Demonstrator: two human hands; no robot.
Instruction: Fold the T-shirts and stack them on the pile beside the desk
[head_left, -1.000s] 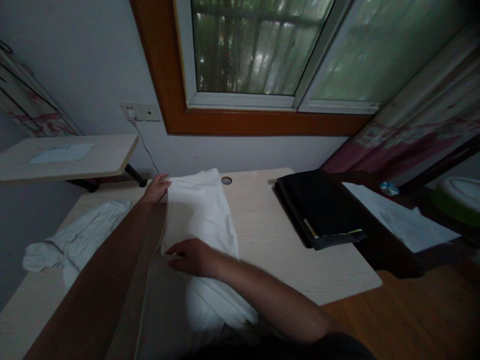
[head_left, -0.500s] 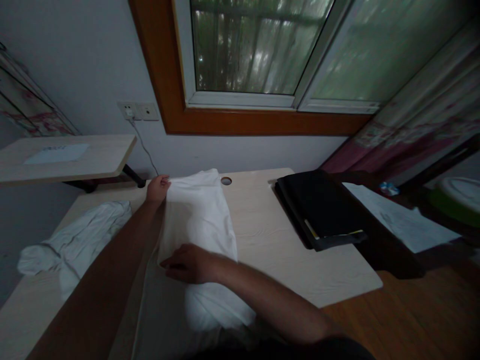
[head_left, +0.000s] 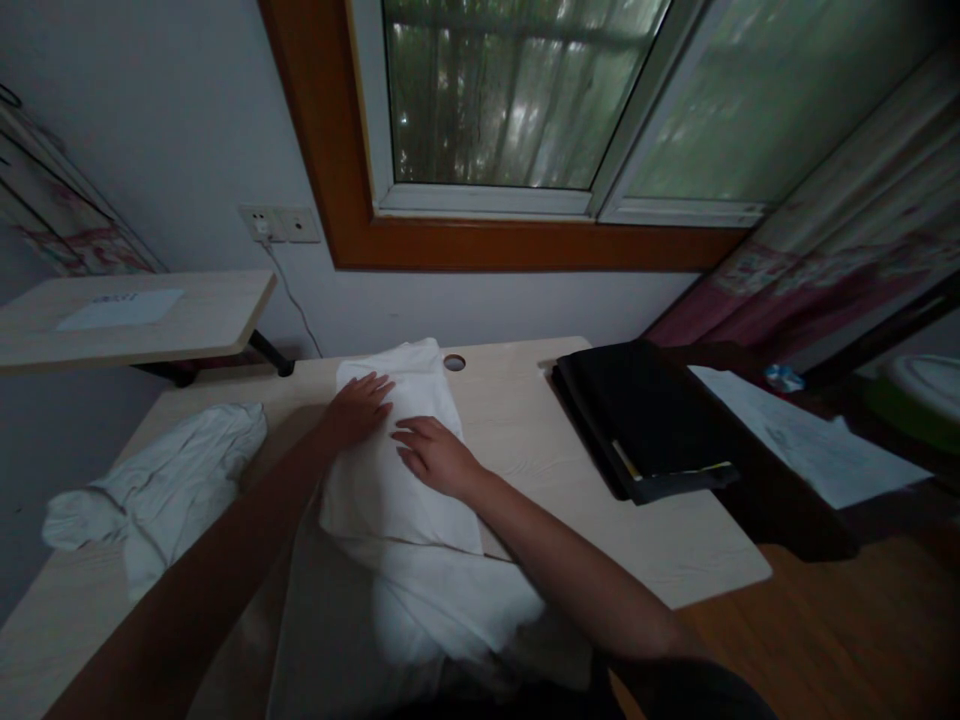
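Observation:
A white cloth garment [head_left: 409,500] lies on the pale wooden desk [head_left: 540,510], its far part folded into a flat panel and its near part bunched towards my body. My left hand [head_left: 361,405] rests flat on the upper left of the panel, fingers spread. To its right, my right hand [head_left: 435,455] is over the middle of the panel with its fingers apart and slightly bent. Neither hand grips the fabric. Which kind of garment it is, I cannot tell.
A second crumpled white garment [head_left: 187,480] lies on the desk's left. Black folders [head_left: 637,415] are stacked on the right. A raised shelf [head_left: 217,305] with a paper stands at the back left. Beyond the folders lies a large paper sheet [head_left: 810,440] on a dark surface.
My left hand has let go of the far left corner and moved onto the cloth. My right hand has left the near left edge and moved up and right, opening.

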